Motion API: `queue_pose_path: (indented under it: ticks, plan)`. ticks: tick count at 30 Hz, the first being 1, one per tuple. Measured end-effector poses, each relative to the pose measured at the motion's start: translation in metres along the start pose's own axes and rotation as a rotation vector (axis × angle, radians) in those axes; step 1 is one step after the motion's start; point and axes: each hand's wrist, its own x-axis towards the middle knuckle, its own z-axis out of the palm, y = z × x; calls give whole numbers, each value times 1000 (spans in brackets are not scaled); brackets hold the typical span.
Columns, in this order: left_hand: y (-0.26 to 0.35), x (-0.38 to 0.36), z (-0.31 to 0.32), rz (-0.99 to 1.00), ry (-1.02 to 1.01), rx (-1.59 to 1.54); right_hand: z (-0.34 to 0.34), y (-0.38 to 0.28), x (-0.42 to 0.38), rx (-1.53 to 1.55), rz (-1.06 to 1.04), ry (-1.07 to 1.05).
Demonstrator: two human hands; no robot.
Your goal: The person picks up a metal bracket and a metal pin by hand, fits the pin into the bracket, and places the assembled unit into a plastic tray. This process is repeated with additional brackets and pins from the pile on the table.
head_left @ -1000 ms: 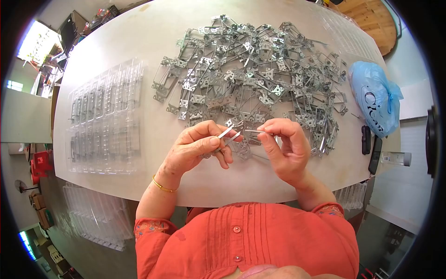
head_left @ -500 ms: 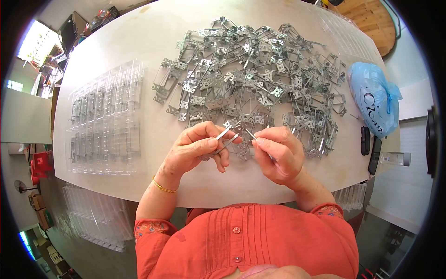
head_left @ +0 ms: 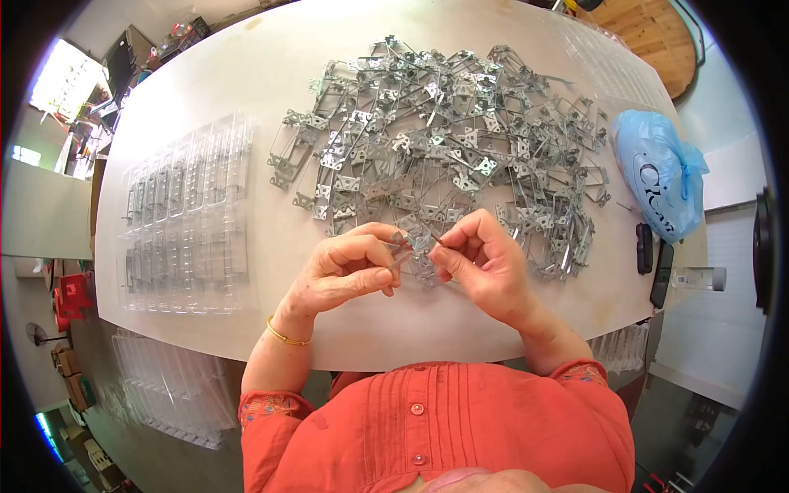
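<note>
Over the near fringe of the heap of metal brackets [head_left: 427, 140], the left hand's [head_left: 345, 269] grip clasps a metal piece [head_left: 400, 241] and the right hand's [head_left: 485, 264] pinches a thin rod [head_left: 439, 240] near it, with a strip of tabletop [head_left: 386, 337] between hands and near edge

Metal piece [head_left: 399, 239], blurred, partly finger-hidden

Left hand [head_left: 341, 267] grips a metal bracket [head_left: 402, 243] in its fingers; right hand [head_left: 486, 267] pinches a thin metal piece [head_left: 439, 240] close beside it, contact between the two parts unclear. Both hands over pale table [head_left: 362, 333], at near edge of a tangled heap of metal brackets [head_left: 444, 123]. Clear plastic trays [head_left: 228, 135] holding metal parts at left; knotted blue bag [head_left: 653, 160] at right.
</note>
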Motion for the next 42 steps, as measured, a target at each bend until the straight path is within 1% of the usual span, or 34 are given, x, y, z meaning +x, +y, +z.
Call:
queue_pose_path:
  ticks: [2,3,5,6,8,9,11,12,14,15,17,18,20,21,23,24,25,26,27,28,29,30,31,33,34,35,37,38,40,42]
  plan:
    - [-1,0,-1,23,-18,13,0,-9,2,353,255,-66]
    - [0,0,-1,24,-18,13,1,-11,2,352,255,-66]
    - [4,-1,0,-61,-48,58,1,-15,3,396,312,-99]
    - [4,-2,0,-61,-47,58,0,-18,4,396,312,-100]
    - [2,-2,-1,-91,-70,41,-6,-21,7,481,412,-191]
    - [3,-2,0,-91,-71,41,-10,-21,9,481,412,-191]
    - [6,-2,1,-106,-62,24,-16,-21,11,521,455,-315]
    - [6,-2,1,-106,-62,24,-17,-20,11,521,455,-315]
    - [6,-3,0,-91,-116,87,-18,-19,11,646,514,-322]
    - [5,-2,-1,-91,-114,86,-16,-19,11,646,516,-323]
    - [0,1,-2,6,-232,187,-11,-19,9,599,519,-270]
    - [1,0,0,3,-228,185,-11,-22,7,602,523,-273]
    - [6,0,4,-103,-268,117,-11,-29,5,353,441,-240]
    - [7,0,5,-105,-265,114,-12,-26,3,354,445,-243]
    - [6,0,6,-83,-283,82,-13,-18,0,157,209,-89]
    - [6,-1,6,-85,-283,80,-13,-21,2,233,194,-16]
    - [6,-2,5,-111,-237,-10,-13,-22,1,233,195,-16]
    - [6,-2,4,-136,-190,-99,-13,-23,1,274,183,43]
    - [4,-1,4,-136,-190,-99,-13,-24,0,314,170,101]
    - [0,-1,4,-127,-147,-176,-9,-24,-1,314,170,100]
    - [-1,-1,3,-119,-103,-252,-4,-24,-3,314,71,111]
    - [0,-1,4,-159,-80,-315,0,-23,-4,313,-28,121]
    - [1,0,5,-159,-79,-314,2,-20,-4,314,-29,121]
    - [2,0,8,-152,-27,-402,4,-8,-4,130,-275,100]
    - [2,0,8,-152,-27,-402,-1,-3,-4,6,-350,67]
    - [1,0,7,-142,-37,-393,-1,-2,-2,6,-350,68]
    - [0,0,7,-132,-48,-385,-1,-1,0,-142,-465,70]
    - [1,0,7,-140,-44,-382,-1,0,2,-143,-465,70]
    - [1,0,6,-147,-39,-378,0,3,8,-320,-699,88]
    - [1,0,6,-120,-62,-353,2,1,10,-362,-720,70]
